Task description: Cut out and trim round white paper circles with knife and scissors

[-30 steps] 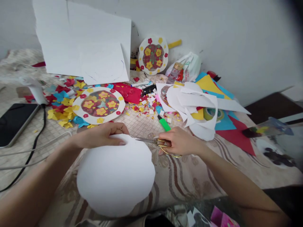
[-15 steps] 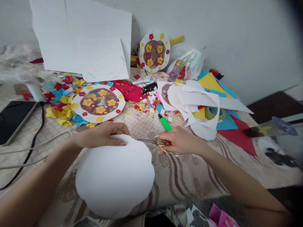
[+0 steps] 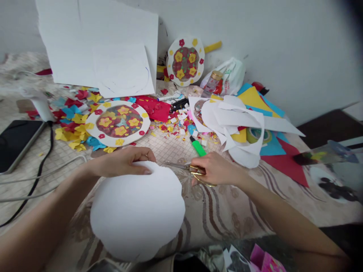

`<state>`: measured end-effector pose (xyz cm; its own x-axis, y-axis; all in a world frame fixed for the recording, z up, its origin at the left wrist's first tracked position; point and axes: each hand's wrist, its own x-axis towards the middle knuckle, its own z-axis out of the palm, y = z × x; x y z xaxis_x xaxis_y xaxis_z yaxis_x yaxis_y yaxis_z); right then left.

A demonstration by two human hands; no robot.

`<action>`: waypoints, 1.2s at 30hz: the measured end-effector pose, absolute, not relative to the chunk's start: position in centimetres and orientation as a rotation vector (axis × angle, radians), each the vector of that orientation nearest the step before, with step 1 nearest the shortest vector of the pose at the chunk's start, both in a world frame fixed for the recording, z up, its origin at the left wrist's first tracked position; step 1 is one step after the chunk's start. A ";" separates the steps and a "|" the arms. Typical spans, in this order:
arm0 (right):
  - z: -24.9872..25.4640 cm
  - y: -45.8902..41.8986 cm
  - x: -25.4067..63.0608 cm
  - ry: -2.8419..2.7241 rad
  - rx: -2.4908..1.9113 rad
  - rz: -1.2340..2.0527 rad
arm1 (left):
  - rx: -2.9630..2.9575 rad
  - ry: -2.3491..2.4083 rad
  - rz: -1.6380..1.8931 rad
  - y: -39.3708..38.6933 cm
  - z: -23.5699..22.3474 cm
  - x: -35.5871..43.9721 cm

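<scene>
Left hand [image 3: 127,162] pinched top edge of white scalloped paper disc [image 3: 137,211], thumb on its face, disc low over patterned cloth-covered table [image 3: 227,211]; right hand [image 3: 215,169] closed round gold-handled metal scissors [image 3: 178,165], tips near disc's upper edge, green plastic marker [image 3: 197,146] just beyond

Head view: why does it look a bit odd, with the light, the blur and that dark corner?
In the head view, the light is soft and dull, leaving the wall grey; a blurred dark shape fills the upper right corner; the clear container near the right edge looks smeared; the white paper shows gentle shading, no harsh glare.
</scene>
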<state>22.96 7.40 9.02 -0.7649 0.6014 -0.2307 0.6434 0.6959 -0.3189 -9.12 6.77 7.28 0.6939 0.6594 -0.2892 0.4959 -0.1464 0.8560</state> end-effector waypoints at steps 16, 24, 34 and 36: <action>10.4 7.5 21.9 2.761 0.934 -0.479 | 1.845 0.946 0.164 6.7 7.5 -8.9; 9.9 7.5 22.0 2.812 0.896 -0.335 | 1.869 0.927 0.165 6.8 7.5 -9.0; 8.7 7.2 22.7 2.798 1.046 -0.396 | 1.843 0.941 0.154 6.8 7.3 -9.0; 8.5 7.0 22.5 2.796 1.111 -0.471 | 1.848 0.938 0.165 6.8 7.2 -9.0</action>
